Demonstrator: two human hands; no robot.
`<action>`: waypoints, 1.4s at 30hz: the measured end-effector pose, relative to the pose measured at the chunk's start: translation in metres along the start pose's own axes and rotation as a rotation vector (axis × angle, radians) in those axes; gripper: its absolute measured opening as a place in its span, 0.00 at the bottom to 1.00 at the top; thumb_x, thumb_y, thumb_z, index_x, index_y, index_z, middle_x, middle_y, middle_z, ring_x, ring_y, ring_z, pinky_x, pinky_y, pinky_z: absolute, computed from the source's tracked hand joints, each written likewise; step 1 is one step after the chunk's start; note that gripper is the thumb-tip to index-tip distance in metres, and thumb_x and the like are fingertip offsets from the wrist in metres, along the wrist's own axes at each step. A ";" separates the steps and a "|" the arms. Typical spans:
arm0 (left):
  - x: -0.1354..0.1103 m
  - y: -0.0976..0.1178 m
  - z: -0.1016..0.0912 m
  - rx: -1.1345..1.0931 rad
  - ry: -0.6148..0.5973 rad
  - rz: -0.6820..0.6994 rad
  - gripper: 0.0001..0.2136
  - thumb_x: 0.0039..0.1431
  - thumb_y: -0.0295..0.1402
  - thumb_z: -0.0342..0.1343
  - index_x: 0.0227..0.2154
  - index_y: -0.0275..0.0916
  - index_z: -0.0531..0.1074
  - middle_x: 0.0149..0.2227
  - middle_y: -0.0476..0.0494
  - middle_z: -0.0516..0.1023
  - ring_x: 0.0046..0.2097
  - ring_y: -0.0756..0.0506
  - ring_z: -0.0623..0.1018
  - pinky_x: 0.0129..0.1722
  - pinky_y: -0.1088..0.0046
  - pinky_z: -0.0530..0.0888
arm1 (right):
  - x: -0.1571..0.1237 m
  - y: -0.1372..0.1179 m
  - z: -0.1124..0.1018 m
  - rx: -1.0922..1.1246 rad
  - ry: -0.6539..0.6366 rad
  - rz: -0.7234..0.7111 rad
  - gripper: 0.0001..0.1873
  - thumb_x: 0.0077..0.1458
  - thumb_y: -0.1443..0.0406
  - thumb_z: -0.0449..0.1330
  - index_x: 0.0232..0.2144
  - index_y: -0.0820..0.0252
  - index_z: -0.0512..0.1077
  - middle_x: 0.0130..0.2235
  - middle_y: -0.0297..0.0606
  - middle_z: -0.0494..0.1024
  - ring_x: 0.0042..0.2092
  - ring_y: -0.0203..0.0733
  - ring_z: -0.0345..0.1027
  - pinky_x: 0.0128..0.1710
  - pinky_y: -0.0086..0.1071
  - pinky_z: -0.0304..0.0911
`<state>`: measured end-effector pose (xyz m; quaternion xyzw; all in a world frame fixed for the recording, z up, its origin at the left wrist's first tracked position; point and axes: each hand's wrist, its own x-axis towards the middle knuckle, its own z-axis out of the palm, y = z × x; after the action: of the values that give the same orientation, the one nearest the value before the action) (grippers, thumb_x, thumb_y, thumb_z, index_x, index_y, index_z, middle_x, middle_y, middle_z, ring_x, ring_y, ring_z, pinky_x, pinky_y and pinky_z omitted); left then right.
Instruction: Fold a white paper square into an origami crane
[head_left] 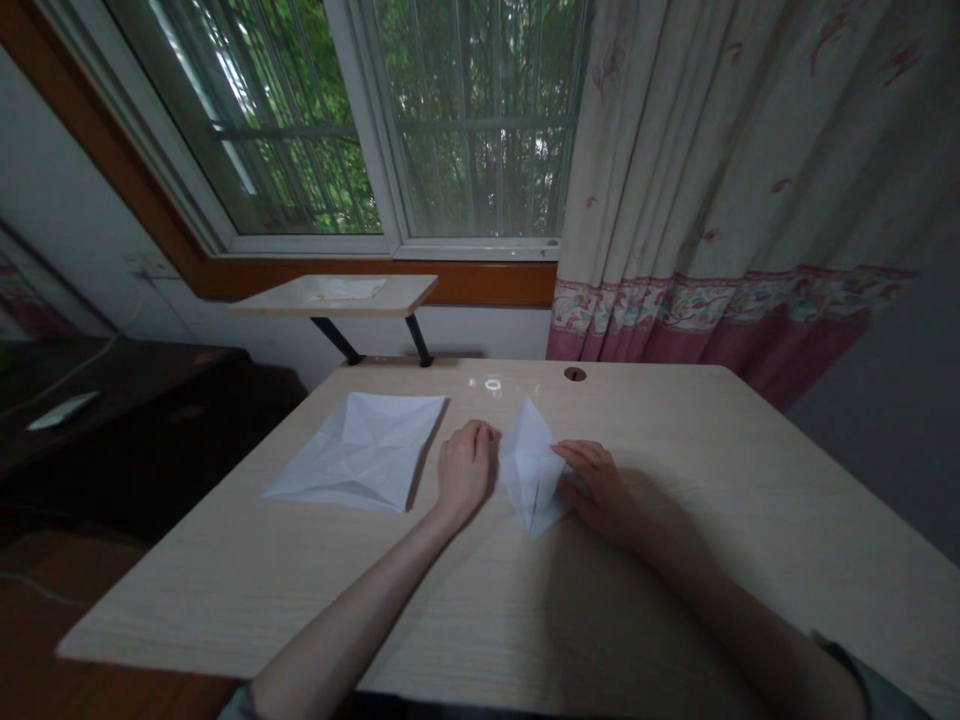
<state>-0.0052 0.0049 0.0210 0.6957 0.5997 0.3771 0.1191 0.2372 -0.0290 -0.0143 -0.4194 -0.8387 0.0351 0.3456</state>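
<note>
A folded white sheet of paper, diamond-shaped with creases and a slit near its lower point, lies on the table between my hands. My right hand grips its right edge, with the fingers on top and the thumb lower down. Just left of the paper, my left hand rests on its side with the fingers curled in. I see nothing in it, though its inner side is partly hidden. Further left lies a larger white paper sheet, opened out and crossed by fold lines.
The pale wooden table has a round cable hole near the back edge. A small raised shelf on dark legs stands back left, with white paper on it. Behind are a window and a curtain.
</note>
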 end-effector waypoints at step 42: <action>-0.010 0.000 0.014 -0.029 -0.259 0.250 0.13 0.59 0.30 0.61 0.46 0.43 0.70 0.50 0.46 0.76 0.53 0.40 0.70 0.54 0.59 0.58 | -0.001 0.009 0.008 0.107 0.026 0.036 0.30 0.64 0.63 0.53 0.66 0.50 0.52 0.58 0.46 0.70 0.57 0.52 0.65 0.56 0.51 0.63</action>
<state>0.0047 -0.0008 0.0074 0.8058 0.4827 0.3048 0.1573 0.2386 -0.0221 -0.0236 -0.4157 -0.8235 0.0806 0.3776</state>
